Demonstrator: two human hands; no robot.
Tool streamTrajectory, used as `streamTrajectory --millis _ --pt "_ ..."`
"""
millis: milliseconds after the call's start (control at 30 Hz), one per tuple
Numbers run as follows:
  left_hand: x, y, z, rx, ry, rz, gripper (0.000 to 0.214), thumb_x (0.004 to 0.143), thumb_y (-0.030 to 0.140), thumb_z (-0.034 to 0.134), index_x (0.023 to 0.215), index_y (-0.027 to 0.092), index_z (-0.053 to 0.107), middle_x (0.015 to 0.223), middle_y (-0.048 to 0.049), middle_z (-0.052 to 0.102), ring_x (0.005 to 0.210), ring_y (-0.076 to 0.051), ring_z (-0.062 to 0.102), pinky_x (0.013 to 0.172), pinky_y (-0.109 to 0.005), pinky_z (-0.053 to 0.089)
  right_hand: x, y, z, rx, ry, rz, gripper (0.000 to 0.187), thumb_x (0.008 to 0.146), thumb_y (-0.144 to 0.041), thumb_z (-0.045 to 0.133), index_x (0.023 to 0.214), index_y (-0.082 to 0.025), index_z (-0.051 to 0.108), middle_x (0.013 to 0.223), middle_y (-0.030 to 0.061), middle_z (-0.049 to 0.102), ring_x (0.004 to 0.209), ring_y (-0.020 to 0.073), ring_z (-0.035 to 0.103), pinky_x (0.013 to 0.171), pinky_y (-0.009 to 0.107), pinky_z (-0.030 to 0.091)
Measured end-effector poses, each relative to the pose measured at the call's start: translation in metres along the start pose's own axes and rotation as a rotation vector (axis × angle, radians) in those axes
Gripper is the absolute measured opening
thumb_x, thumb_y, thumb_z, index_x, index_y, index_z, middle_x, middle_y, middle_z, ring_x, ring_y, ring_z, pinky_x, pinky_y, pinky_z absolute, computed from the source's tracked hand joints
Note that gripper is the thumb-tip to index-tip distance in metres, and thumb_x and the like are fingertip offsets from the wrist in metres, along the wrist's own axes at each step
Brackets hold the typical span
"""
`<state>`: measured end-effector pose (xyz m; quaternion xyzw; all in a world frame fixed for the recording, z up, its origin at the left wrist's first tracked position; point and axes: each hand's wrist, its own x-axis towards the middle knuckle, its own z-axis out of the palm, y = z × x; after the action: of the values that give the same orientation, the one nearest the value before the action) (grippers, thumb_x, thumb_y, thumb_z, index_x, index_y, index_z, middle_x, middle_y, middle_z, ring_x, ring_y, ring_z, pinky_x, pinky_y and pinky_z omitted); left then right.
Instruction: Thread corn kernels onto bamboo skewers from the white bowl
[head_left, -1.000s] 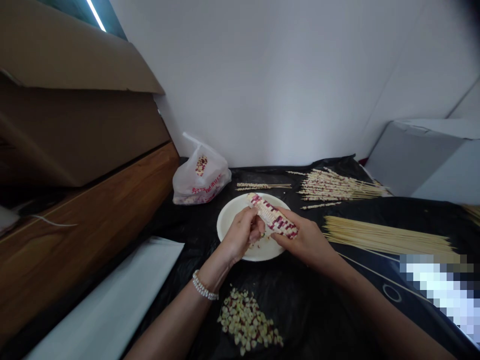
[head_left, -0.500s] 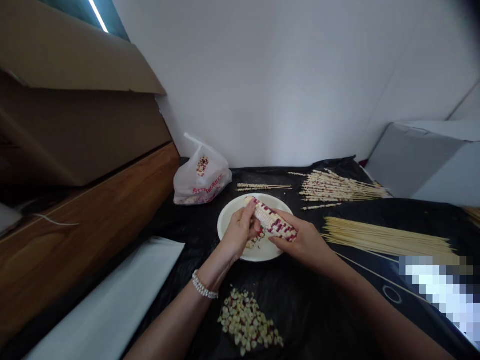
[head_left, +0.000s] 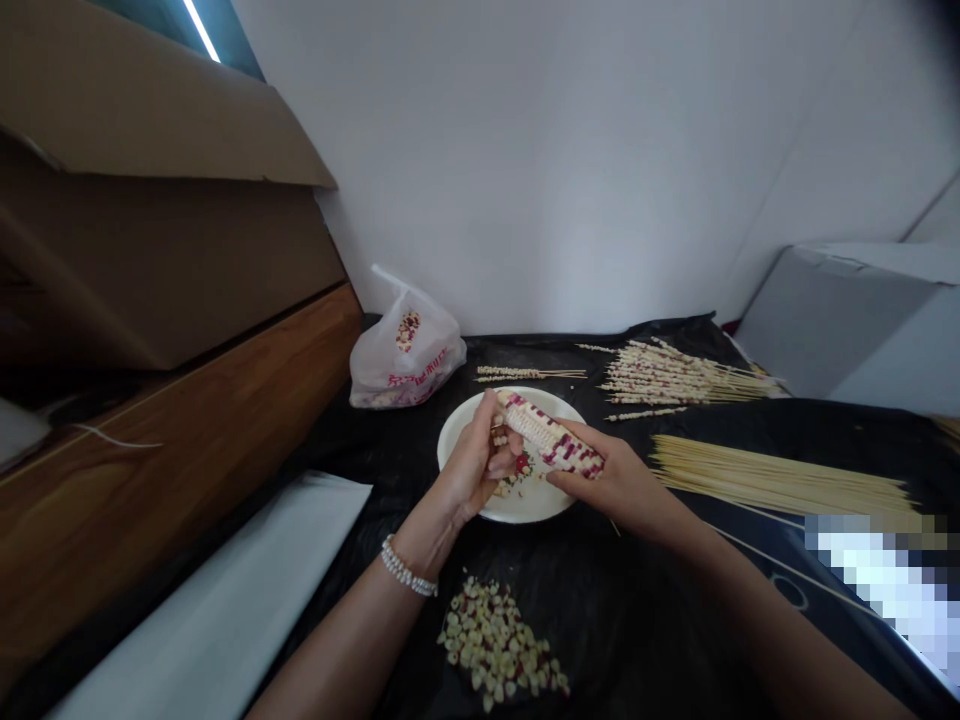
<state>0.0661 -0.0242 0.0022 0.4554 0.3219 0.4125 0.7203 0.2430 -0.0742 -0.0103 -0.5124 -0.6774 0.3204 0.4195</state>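
Head view: one cob (head_left: 551, 438); right hand (head_left: 622, 487), grip clamped on it; left hand (head_left: 474, 455) at its far end, grip unclear; best worked, I judge, above bowl (head_left: 536, 508).

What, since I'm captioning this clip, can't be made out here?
Head view:
- Corn cob: its underside, turned from the camera and partly covered by the right hand.
- Bowl: part of its floor, behind the left hand.
- Plastic bag: red lettering, too blurred.
- Cardboard box: left end, cut off by the picture's edge.
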Motion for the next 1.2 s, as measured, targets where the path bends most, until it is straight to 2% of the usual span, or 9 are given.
streamTrajectory --millis 100,267,633,733,833,900,1033,1200 --pt "0.001 -0.001 -0.001 0.042 0.08 0.01 0.053 0.081 0.067 0.051 0.064 0.017 0.048 0.046 0.0057 0.04 0.035 -0.002 0.019 0.037 -0.019 0.013 -0.001 0.0 0.002 -0.055 0.003 -0.037 0.058 0.073 -0.025 0.067 0.13 -0.021 0.059 0.114 0.0069 0.071 0.096 0.0253 0.068 0.087 0.04 0.054" --pt "0.003 -0.007 0.0 0.19 0.173 0.104 0.05 0.083 0.062 0.05 0.059 0.019 0.043 0.043 0.0059 0.036 0.035 -0.004 0.023 0.038 -0.022 0.013 -0.001 0.0 0.001 -0.07 -0.029 -0.046 0.059 0.073 -0.024 0.067 0.131 -0.022 0.058 0.116 0.0058 0.071 0.098 0.0254 0.068 0.089 0.041 0.053" --pt "0.004 -0.011 -0.001 0.236 0.093 0.191 0.051 0.084 0.059 0.05 0.054 0.019 0.038 0.042 0.0065 0.03 0.036 -0.005 0.024 0.039 -0.022 0.015 0.001 -0.004 -0.007 0.129 -0.129 0.052 0.056 0.074 -0.026 0.069 0.128 -0.02 0.058 0.108 0.0054 0.073 0.087 0.0219 0.068 0.079 0.038 0.057" --pt "0.002 -0.007 -0.003 0.197 0.031 0.157 0.052 0.087 0.056 0.046 0.052 0.018 0.041 0.042 0.005 0.032 0.037 -0.005 0.023 0.041 -0.023 0.016 0.001 -0.005 -0.009 0.153 -0.121 0.062 0.059 0.073 -0.026 0.07 0.13 -0.018 0.057 0.111 0.0061 0.072 0.091 0.0218 0.068 0.082 0.037 0.056" --pt "0.0 0.0 -0.003 0.068 -0.05 0.089 0.054 0.089 0.06 0.036 0.059 0.017 0.047 0.045 0.0048 0.035 0.037 -0.004 0.018 0.041 -0.022 0.016 0.001 -0.004 -0.011 0.101 -0.095 0.036 0.06 0.073 -0.025 0.07 0.131 -0.018 0.057 0.113 0.0065 0.071 0.094 0.022 0.068 0.084 0.036 0.055" --pt "0.0 0.001 -0.003 0.055 -0.03 0.072 0.057 0.089 0.064 0.033 0.059 0.017 0.047 0.044 0.0049 0.034 0.037 -0.004 0.016 0.04 -0.022 0.014 0.0 -0.002 -0.01 0.033 -0.081 0.006 0.061 0.072 -0.024 0.069 0.131 -0.019 0.057 0.114 0.0064 0.07 0.094 0.0224 0.067 0.086 0.037 0.054" --pt "0.002 -0.005 -0.003 0.135 0.078 0.104 0.05 0.086 0.06 0.048 0.06 0.018 0.043 0.044 0.0058 0.036 0.037 -0.004 0.022 0.04 -0.021 0.015 0.0 0.001 -0.008 -0.049 -0.068 -0.047 0.062 0.073 -0.023 0.068 0.133 -0.02 0.056 0.118 0.0062 0.069 0.098 0.0235 0.066 0.089 0.038 0.052" --pt "0.005 -0.012 -0.005 0.194 0.125 0.18 0.047 0.085 0.058 0.05 0.061 0.018 0.041 0.047 0.0068 0.034 0.039 -0.005 0.023 0.04 -0.021 0.015 0.0 -0.001 -0.006 -0.003 -0.099 -0.023 0.061 0.074 -0.026 0.068 0.133 -0.02 0.055 0.117 0.006 0.069 0.098 0.0247 0.066 0.089 0.038 0.052"
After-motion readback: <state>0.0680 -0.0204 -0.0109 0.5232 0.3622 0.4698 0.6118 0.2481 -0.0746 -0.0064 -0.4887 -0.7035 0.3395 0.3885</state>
